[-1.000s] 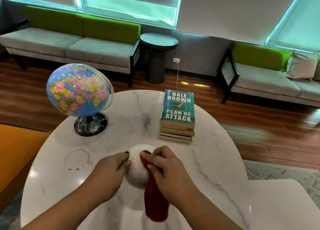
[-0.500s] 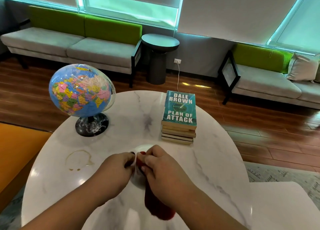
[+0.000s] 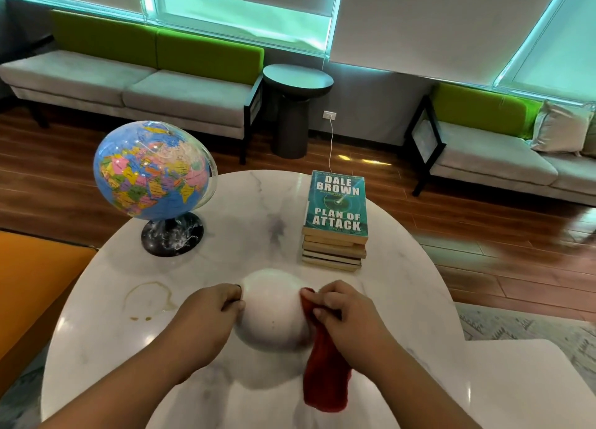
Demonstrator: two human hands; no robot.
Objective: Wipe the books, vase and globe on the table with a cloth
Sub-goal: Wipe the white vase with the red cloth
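A round white vase (image 3: 272, 312) stands on the white marble table (image 3: 258, 222) close in front of me. My left hand (image 3: 209, 315) grips its left side with curled fingers. My right hand (image 3: 342, 312) holds a red cloth (image 3: 325, 377) against the vase's right side, and the cloth's tail hangs down below the hand. A blue globe (image 3: 151, 170) on a black base stands at the table's far left. A stack of several books (image 3: 335, 222) with a teal cover on top lies at the far right.
A brownish ring stain (image 3: 148, 299) marks the table to the left of my left hand. An orange seat (image 3: 29, 286) borders the table's left. Sofas with green backs, a dark round side table (image 3: 296, 105) and wooden floor lie beyond.
My hands have drawn apart: the right hand with the cloth slid from the vase's top to its right side, uncovering most of the white body. The left hand stays at the left side.
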